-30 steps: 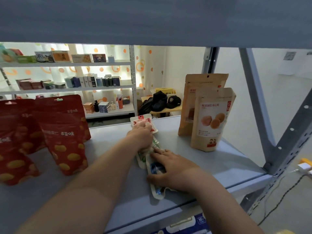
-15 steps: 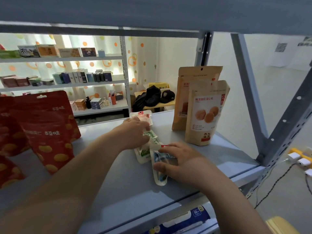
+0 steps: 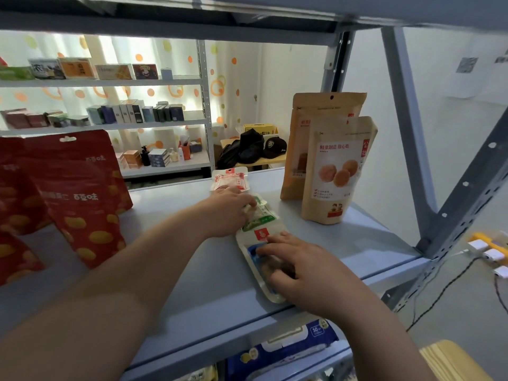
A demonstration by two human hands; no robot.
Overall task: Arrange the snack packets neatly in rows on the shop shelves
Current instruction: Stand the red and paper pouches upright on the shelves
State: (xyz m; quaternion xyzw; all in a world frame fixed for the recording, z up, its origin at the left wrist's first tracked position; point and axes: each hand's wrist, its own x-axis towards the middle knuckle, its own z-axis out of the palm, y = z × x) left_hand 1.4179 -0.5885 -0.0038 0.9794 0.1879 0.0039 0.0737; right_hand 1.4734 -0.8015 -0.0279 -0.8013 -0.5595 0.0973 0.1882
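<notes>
Three small flat snack packets lie in a line on the grey shelf point(image 3: 192, 276): a red-and-white one point(image 3: 230, 179) at the back, a green one point(image 3: 261, 215) in the middle, a blue one point(image 3: 255, 259) nearest me. My left hand point(image 3: 225, 213) rests on the green packet, its fingertips curled onto it. Over the blue packet lies my right hand point(image 3: 299, 270), fingers spread and bent, pressing it to the shelf. Red pouches point(image 3: 79, 199) stand at the left, two tan pouches point(image 3: 336, 169) at the right.
Grey shelf posts point(image 3: 406, 133) rise at the right, and an upper shelf board runs overhead. A blue wipes pack point(image 3: 286, 345) sits on the shelf below. Another rack with small boxes point(image 3: 132, 114) stands behind. Cables and white plugs point(image 3: 489, 254) lie on the floor at the right.
Both hands slid toward me along the row: the left from the red-and-white packet onto the green one, the right further down the blue packet. The view shifted closer.
</notes>
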